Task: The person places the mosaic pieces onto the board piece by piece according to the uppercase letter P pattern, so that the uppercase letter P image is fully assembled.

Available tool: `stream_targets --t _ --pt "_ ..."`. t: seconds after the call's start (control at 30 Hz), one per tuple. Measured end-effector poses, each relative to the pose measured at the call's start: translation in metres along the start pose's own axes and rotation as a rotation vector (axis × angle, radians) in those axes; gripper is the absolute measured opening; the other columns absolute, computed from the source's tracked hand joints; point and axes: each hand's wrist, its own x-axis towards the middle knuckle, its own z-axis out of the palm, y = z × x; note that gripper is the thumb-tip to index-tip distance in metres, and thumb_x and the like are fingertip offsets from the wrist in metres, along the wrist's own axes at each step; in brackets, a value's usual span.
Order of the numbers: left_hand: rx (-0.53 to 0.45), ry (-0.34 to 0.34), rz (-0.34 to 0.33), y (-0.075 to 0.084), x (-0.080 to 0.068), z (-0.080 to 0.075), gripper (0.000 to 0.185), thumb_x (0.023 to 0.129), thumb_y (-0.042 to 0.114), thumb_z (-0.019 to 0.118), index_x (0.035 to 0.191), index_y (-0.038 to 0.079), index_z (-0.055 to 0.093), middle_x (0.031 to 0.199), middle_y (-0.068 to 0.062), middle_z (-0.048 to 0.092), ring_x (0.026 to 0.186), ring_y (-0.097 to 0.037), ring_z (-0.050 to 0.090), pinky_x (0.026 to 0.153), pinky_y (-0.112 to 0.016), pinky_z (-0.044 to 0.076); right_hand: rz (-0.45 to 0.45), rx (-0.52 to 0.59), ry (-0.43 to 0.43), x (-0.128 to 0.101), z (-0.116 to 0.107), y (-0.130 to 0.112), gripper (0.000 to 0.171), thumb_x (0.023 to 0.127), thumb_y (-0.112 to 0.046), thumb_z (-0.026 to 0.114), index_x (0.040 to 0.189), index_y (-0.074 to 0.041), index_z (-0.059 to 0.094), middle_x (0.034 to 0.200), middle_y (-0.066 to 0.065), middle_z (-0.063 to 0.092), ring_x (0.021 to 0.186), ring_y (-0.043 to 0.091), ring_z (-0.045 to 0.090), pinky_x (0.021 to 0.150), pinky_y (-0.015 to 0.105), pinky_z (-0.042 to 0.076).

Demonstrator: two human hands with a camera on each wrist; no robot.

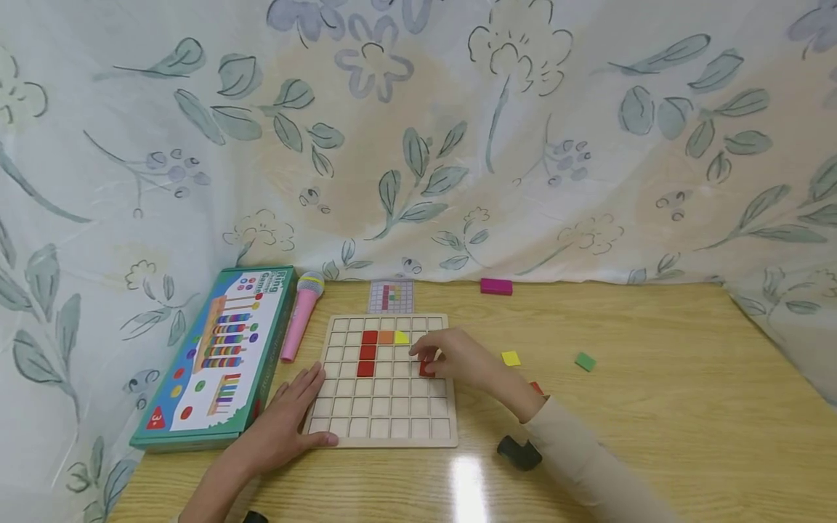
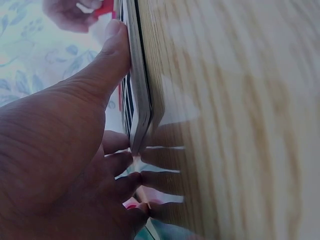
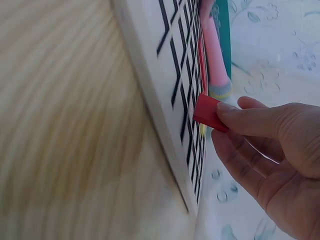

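At lower left, our left hand (image 1: 281,415) rests, fingers extended, against the pale wooden grid board (image 1: 392,442). At centre, our right hand (image 1: 455,356), the nearer one, pinches a smooth, squarish red tile (image 3: 206,111), without clear long axis, over the board's right side. To its left lie three red squares (image 1: 367,353); beyond, a gridded card (image 1: 391,297).

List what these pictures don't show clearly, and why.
Head view: exact pattern on the grid card, too small.
Head view: part of the loose red tile, hidden by the right forearm.
Head view: a black object, cut off at the bottom edge.
Right wrist view: corner of the held red tile, covered by the thumb.
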Motion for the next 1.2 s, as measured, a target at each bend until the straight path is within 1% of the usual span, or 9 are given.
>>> stream_targets --t 0.1,0.33,0.43,0.57,0.63,0.8,0.9,1.07,1.2 --pt "0.007 0.001 0.0 0.0 0.0 0.0 0.106 0.078 0.058 0.072 0.153 -0.002 0.027 0.16 -0.02 0.022 0.145 -0.044 0.018 0.113 -0.064 0.016 -0.026 0.013 -0.015 0.01 0.008 -0.008 0.028 0.087 0.002 0.071 0.113 -0.007 0.071 0.099 0.001 0.07 0.09 0.011 0.062 0.082 0.026 0.054" --pt "0.005 -0.017 -0.037 -0.001 0.0 0.0 0.106 0.079 0.06 0.071 0.154 0.0 0.027 0.161 -0.017 0.019 0.147 -0.041 0.016 0.116 -0.062 0.013 -0.09 0.078 -0.025 0.03 0.028 -0.028 0.025 0.086 0.003 0.071 0.11 -0.005 0.072 0.096 0.002 0.071 0.087 0.01 0.063 0.079 0.021 0.053" --pt "0.01 -0.012 -0.035 -0.001 0.0 -0.001 0.106 0.078 0.061 0.07 0.153 0.0 0.027 0.161 -0.017 0.02 0.146 -0.041 0.017 0.115 -0.062 0.014 -0.105 0.088 -0.036 0.039 0.035 -0.037 0.022 0.086 0.002 0.072 0.107 -0.006 0.072 0.093 -0.001 0.07 0.084 0.007 0.062 0.076 0.018 0.052" --pt "0.003 -0.006 -0.032 0.0 -0.001 -0.001 0.106 0.078 0.061 0.071 0.153 0.0 0.028 0.161 -0.017 0.021 0.146 -0.041 0.017 0.115 -0.062 0.015 -0.125 0.108 -0.042 0.049 0.044 -0.044 0.022 0.085 0.002 0.073 0.106 -0.004 0.072 0.092 0.0 0.071 0.082 0.005 0.062 0.074 0.016 0.051" --pt "0.0 -0.005 -0.03 0.001 0.0 0.0 0.106 0.078 0.061 0.071 0.153 0.0 0.028 0.161 -0.017 0.021 0.146 -0.041 0.017 0.115 -0.062 0.015 -0.118 0.115 -0.046 0.051 0.048 -0.044 0.022 0.085 0.002 0.073 0.107 -0.003 0.072 0.091 0.001 0.071 0.081 0.005 0.061 0.073 0.015 0.051" --pt "0.004 -0.011 -0.039 0.003 0.001 -0.002 0.106 0.078 0.061 0.071 0.153 0.0 0.027 0.161 -0.017 0.021 0.146 -0.041 0.017 0.115 -0.062 0.014 -0.075 0.098 -0.051 0.053 0.053 -0.045 0.021 0.086 0.0 0.073 0.106 -0.005 0.073 0.089 -0.002 0.07 0.079 0.001 0.059 0.072 0.013 0.049" --pt "0.007 -0.01 -0.041 0.003 0.002 -0.002 0.105 0.079 0.06 0.071 0.153 0.0 0.028 0.161 -0.017 0.021 0.146 -0.041 0.017 0.115 -0.062 0.015 -0.065 0.092 -0.049 0.053 0.054 -0.046 0.021 0.086 0.0 0.073 0.107 -0.005 0.073 0.091 -0.002 0.07 0.079 0.001 0.06 0.073 0.013 0.05" --pt "0.003 -0.004 -0.033 0.003 0.002 -0.001 0.105 0.079 0.059 0.072 0.153 -0.001 0.028 0.161 -0.017 0.022 0.146 -0.04 0.018 0.115 -0.062 0.015 -0.062 0.036 -0.049 0.056 0.057 -0.048 0.021 0.087 -0.001 0.073 0.107 -0.007 0.073 0.092 -0.004 0.07 0.08 0.0 0.059 0.074 0.012 0.049" --pt "0.01 0.014 -0.012 0.004 0.001 -0.002 0.105 0.078 0.058 0.072 0.152 -0.002 0.029 0.16 -0.018 0.023 0.145 -0.042 0.02 0.114 -0.064 0.018 -0.056 0.006 -0.047 0.056 0.059 -0.049 0.021 0.087 -0.003 0.074 0.106 -0.009 0.074 0.093 -0.005 0.07 0.081 0.001 0.059 0.074 0.012 0.049"
